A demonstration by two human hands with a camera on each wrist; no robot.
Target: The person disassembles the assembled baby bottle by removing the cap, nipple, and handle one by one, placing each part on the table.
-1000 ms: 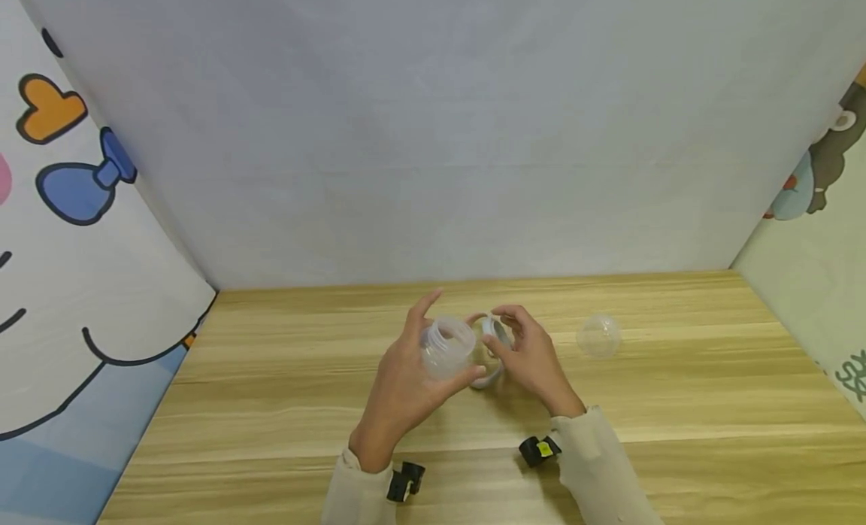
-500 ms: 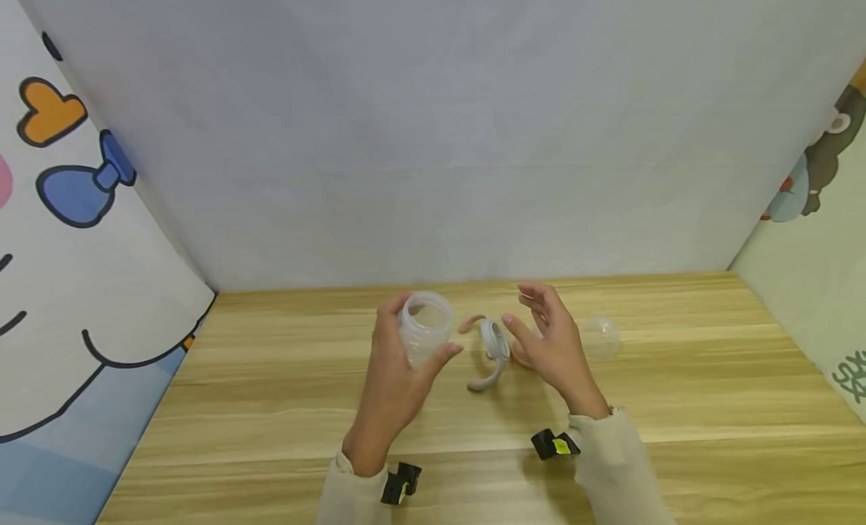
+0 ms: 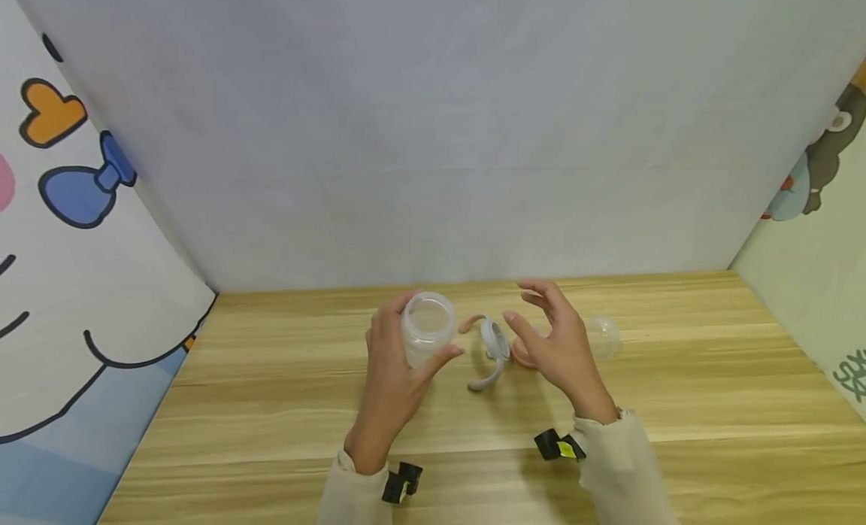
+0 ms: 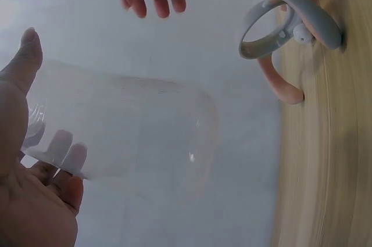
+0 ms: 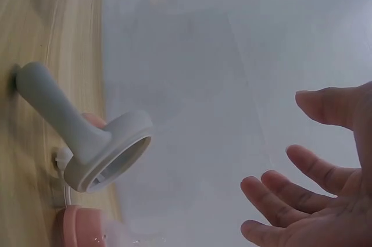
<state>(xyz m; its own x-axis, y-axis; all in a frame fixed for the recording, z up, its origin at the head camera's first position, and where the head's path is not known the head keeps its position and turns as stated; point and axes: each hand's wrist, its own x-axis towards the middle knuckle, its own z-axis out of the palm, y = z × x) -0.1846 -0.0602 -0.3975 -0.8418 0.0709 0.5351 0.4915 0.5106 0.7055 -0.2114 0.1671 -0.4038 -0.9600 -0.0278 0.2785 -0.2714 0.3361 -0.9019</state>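
Note:
My left hand (image 3: 394,359) grips a clear baby bottle (image 3: 428,331) without a top, lifted off the table with its open mouth facing the head camera. In the left wrist view the see-through bottle (image 4: 133,131) lies across the palm, fingers behind it. Between the hands, a grey handle ring (image 3: 495,340) with two curved handles, one grey and one pinkish, stands on the table. My right hand (image 3: 558,344) hovers right of the ring, fingers loosely bent and holding nothing. Below it sits a pink bottle collar (image 3: 522,352), partly hidden by the hand.
A clear dome-shaped cover (image 3: 602,337) lies on the wooden table (image 3: 676,389) right of my right hand. A pale cloth wall (image 3: 473,149) rises behind the table's far edge. Printed cloths hang at both sides.
My right hand has let go of the handle ring and drawn back to the right. My left hand has carried the bottle a little left. The pink collar has come into view.

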